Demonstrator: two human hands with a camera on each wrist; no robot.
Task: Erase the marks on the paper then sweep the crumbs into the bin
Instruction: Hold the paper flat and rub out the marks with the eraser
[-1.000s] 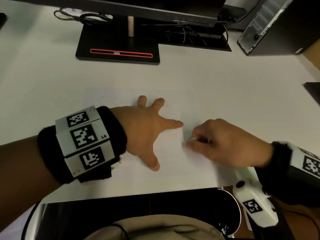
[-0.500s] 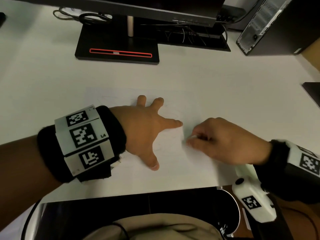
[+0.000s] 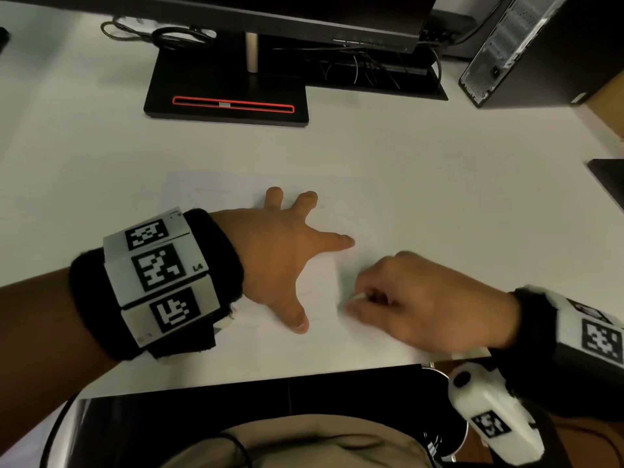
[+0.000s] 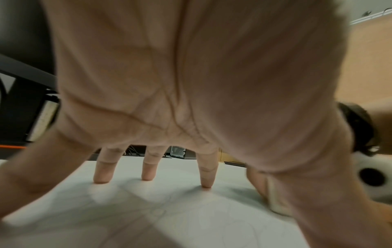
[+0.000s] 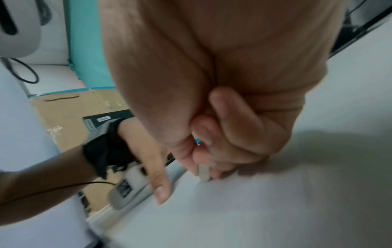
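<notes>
A white sheet of paper [image 3: 216, 194] with faint pencil lines lies flat on the white desk. My left hand [image 3: 283, 255] is spread on it, fingertips [image 4: 101, 177] pressing the sheet down. Just to its right my right hand [image 3: 398, 298] pinches a small white eraser [image 5: 204, 172] between thumb and fingers, its tip on the paper. The eraser also shows as a pale block [image 4: 275, 196] in the left wrist view. The faint marks [image 4: 157, 211] run under my left palm. A dark round bin [image 3: 435, 400] sits below the desk's front edge, under my right wrist.
A monitor stand [image 3: 226, 92] with a red-edged slot stands at the back centre, cables [image 3: 162, 35] behind it. A computer tower [image 3: 513, 49] is at the back right. A dark object [image 3: 607, 177] lies at the right edge.
My right hand with the eraser has shifted slightly back and forth over the paper beside my left thumb. The left hand has stayed spread in place.
</notes>
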